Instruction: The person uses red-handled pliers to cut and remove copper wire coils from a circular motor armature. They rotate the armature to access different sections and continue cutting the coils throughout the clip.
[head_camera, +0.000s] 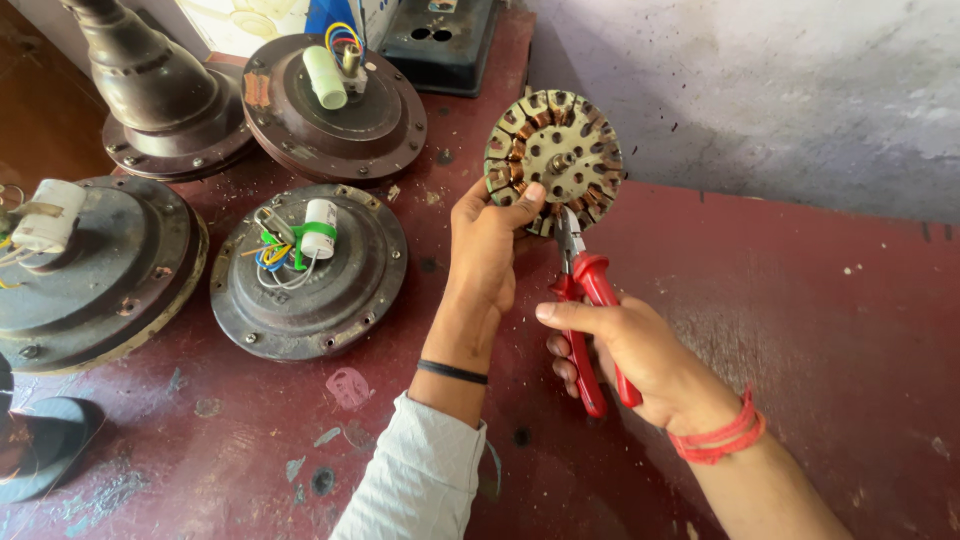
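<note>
My left hand (487, 250) holds up a round fan stator (556, 160), a pale disc ringed with copper windings, gripped at its lower left edge with the thumb on its face. My right hand (625, 355) grips red-handled pliers (588, 300). The pliers' metal jaws touch the stator's lower edge, just right of my left thumb. Both hands hover above a dark red table (800, 300).
Several dark round ceiling fan motor housings lie to the left: one with a white capacitor and coloured wires (308, 270), one behind it (335, 100), a larger one at the left edge (95, 270). A black box (440, 40) stands at the back.
</note>
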